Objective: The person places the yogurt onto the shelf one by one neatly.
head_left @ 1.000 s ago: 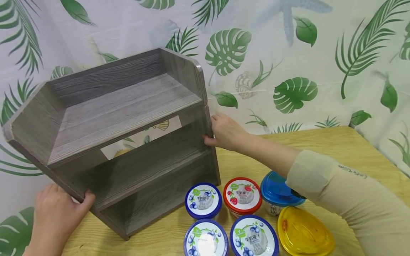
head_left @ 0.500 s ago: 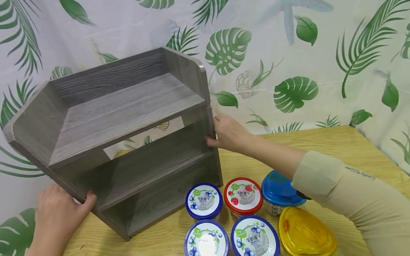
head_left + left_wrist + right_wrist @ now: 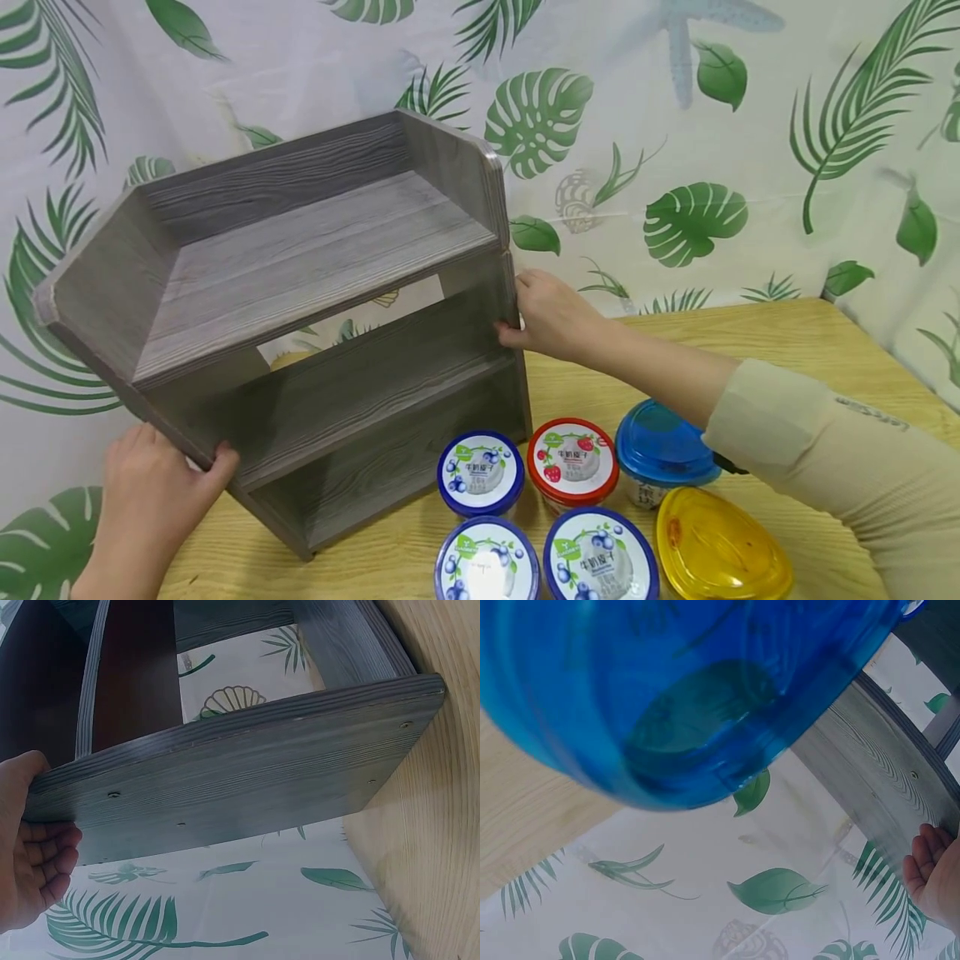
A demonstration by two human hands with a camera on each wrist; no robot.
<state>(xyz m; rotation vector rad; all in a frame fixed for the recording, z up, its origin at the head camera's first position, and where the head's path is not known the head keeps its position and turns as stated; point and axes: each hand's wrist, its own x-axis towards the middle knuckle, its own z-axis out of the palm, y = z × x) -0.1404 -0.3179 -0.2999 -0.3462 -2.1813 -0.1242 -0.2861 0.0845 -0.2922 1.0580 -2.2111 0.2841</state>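
Observation:
A grey wood-grain shelf unit [image 3: 322,267] stands at an angle on the table, its top tray and two lower tiers facing me. My left hand [image 3: 153,492] grips the front edge of its left side panel, thumb on the inner side. In the left wrist view, that hand's fingers [image 3: 52,855] curl along the outer face of the panel [image 3: 225,780], which has several screw heads. Opposite, my right hand [image 3: 551,312] holds the right side panel, thumb at the front edge. Its fingers [image 3: 922,862] lie against the outer face in the right wrist view.
Beside the unit's right front corner stand three blue-rimmed blueberry tubs [image 3: 480,473], a red-rimmed strawberry tub [image 3: 573,461], a blue-lidded container [image 3: 663,442] and a yellow rounded-triangular lidded container [image 3: 720,546]. My right forearm passes over the blue lid. A leaf-print sheet [image 3: 622,167] hangs behind the table.
The shelf unit has shifted a little to the right, with both hands moving along on its side panels. The tubs and containers have stayed in place.

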